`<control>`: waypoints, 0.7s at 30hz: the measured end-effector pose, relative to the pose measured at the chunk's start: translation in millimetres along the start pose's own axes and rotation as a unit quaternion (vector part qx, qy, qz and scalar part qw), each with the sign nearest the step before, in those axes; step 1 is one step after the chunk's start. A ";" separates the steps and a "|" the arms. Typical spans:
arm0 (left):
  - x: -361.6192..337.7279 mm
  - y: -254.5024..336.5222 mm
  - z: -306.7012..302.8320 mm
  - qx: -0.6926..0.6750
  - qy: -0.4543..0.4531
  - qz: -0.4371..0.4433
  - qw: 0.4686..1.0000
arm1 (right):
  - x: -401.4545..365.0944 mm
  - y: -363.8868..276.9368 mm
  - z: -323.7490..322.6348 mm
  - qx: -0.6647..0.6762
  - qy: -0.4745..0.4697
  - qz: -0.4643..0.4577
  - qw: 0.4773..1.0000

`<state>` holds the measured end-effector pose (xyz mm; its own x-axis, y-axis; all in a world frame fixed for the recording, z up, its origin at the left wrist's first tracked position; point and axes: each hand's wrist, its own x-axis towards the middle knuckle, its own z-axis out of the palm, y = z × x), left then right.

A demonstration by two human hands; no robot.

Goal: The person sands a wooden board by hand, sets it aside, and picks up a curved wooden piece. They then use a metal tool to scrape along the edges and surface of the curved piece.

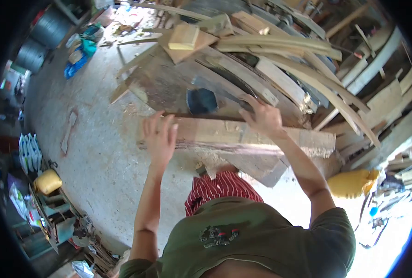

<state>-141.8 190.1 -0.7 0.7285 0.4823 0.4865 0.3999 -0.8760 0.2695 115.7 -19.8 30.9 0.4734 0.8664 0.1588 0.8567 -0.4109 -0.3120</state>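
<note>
A thick rough wooden plank (224, 134) lies across the front of a worn workbench (169, 83). My left hand (159, 135) rests flat on the plank's left end, fingers spread. My right hand (260, 116) grips the plank's far edge near its middle, fingers curled over it. A dark blue, rounded object (201, 100) sits on the bench just behind the plank, between my hands. Sawdust and chips lie under the plank's near side.
Long curved wooden slats (303, 69) and boards are piled across the bench's back and right. Small wood blocks (184, 37) sit at the far end. Yellow jerrycans (47, 181) (352, 183) stand on the concrete floor (95, 153). Clutter lines the left wall.
</note>
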 end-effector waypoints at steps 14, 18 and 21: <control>13.1 177.8 105.8 -0.023 -0.120 0.156 0.980 | -265.6 29.5 6.3 0.173 0.047 0.322 0.930; 12.8 179.5 110.0 0.001 -0.094 0.176 0.980 | -267.6 46.8 5.5 0.160 0.062 0.279 0.945; 11.5 180.7 114.0 0.040 -0.099 0.162 0.981 | -284.5 96.7 -11.5 0.098 0.003 0.432 0.896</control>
<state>2.2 37.1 -41.1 0.9149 0.1760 0.3633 0.1663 -0.9844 0.0582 66.2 -309.3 -33.6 0.9446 0.2464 -0.2170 0.1171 -0.8703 -0.4785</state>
